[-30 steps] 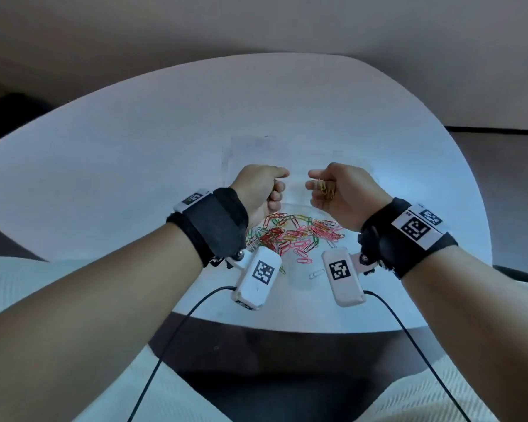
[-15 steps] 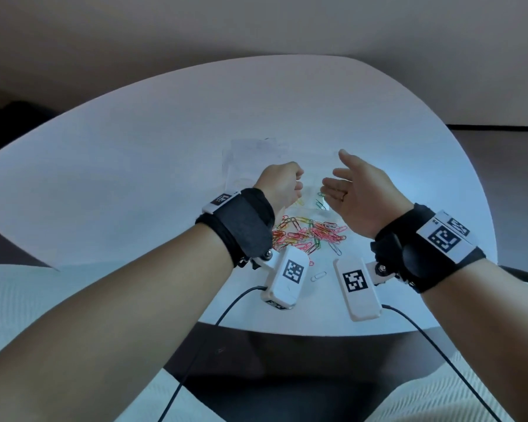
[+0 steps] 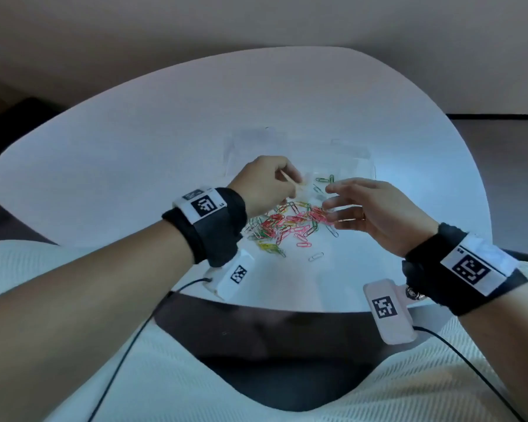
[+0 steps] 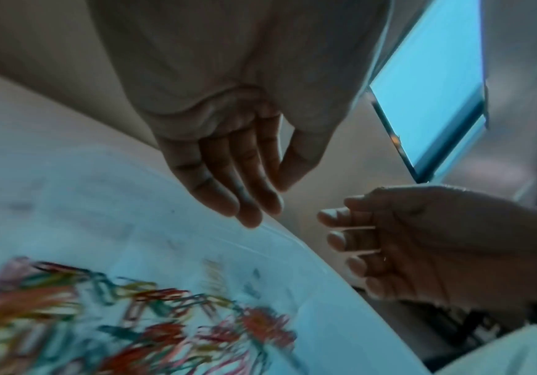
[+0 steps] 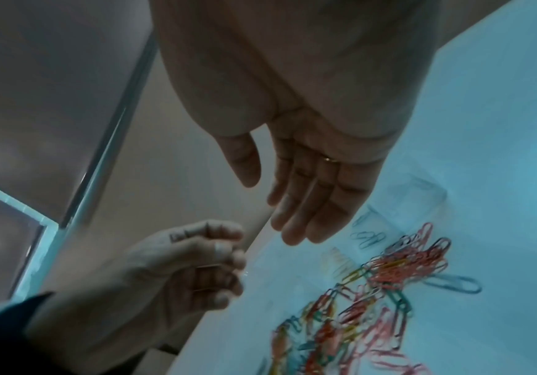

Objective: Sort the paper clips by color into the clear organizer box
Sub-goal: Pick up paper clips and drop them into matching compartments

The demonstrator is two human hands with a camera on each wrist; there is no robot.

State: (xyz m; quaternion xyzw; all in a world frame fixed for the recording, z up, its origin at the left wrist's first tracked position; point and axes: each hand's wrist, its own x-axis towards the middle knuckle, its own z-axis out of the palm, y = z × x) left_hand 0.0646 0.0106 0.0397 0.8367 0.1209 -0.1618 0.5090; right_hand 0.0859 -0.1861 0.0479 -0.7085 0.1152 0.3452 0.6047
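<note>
Once cupping clips, right hand (image 3: pixel 375 208) opened, lowered

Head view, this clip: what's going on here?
A person is sorting a mixed pile of paper clips on a white table into a clear organizer box. The left hand pinches a few yellowish clips; the right hand hovers open over the pile. Some green clips already lie in the box.

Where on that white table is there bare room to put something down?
The table is bare to the left of the left hand, and along the far edge beyond the clear organizer box. It is crowded at the paper clip pile between the hands and the box.
</note>
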